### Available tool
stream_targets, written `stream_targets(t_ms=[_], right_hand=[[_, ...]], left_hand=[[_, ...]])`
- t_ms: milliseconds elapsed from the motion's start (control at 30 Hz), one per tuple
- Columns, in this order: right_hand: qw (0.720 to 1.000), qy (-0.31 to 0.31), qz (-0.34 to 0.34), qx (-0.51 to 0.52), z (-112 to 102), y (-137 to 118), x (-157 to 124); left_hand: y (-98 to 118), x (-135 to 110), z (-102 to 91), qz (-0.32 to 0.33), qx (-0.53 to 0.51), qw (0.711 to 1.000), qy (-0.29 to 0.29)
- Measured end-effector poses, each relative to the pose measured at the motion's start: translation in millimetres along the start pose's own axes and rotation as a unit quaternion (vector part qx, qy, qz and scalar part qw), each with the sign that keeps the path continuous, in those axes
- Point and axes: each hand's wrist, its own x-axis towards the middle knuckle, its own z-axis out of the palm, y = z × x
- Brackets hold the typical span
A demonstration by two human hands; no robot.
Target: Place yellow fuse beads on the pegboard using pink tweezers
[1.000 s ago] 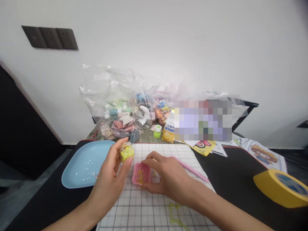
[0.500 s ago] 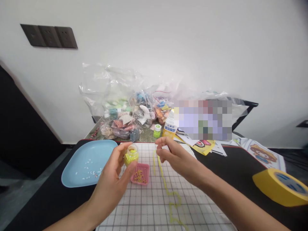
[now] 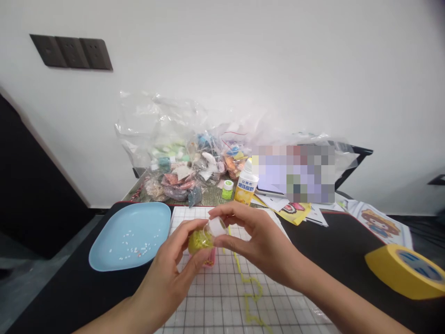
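A jar (image 3: 199, 242) of yellow-green bits tilts above the far half of the gridded mat (image 3: 212, 301), the left hand's (image 3: 174, 262) fingers clamped around it; the right hand's (image 3: 259, 239) fingers pinch a white lid (image 3: 217, 227) at its mouth. Beneath sits a pink tray (image 3: 210, 260), partly hidden. A yellow-green strand (image 3: 260, 290) runs toward the mat's near edge; a blue tray (image 3: 111, 248) lies beside its far left corner

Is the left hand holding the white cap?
No, the right hand holds the cap at the mouth of the jar, which the left hand holds.
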Motion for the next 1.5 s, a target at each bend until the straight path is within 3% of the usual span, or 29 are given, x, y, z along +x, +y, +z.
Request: stream_targets(t_ms=[200,700,967,1500], right_hand=[[0.999,-0.026,-0.029,0.003,-1,0,1],[0.999,-0.016,0.038,0.002,-1,5,2],[0.996,-0.034,0.043,0.068,-4,3,3],[0.996,-0.033,0.068,0.057,-2,2,1]], left_hand=[[-3,-1,0.1,-0.002,0.019,1.000,0.003],[-5,-1,-0.6,0.013,0.031,0.999,0.037],[-2,0,-0.8,0.038,0.050,0.996,0.055],[4,-2,0.5,0.047,0.091,0.990,0.099]])
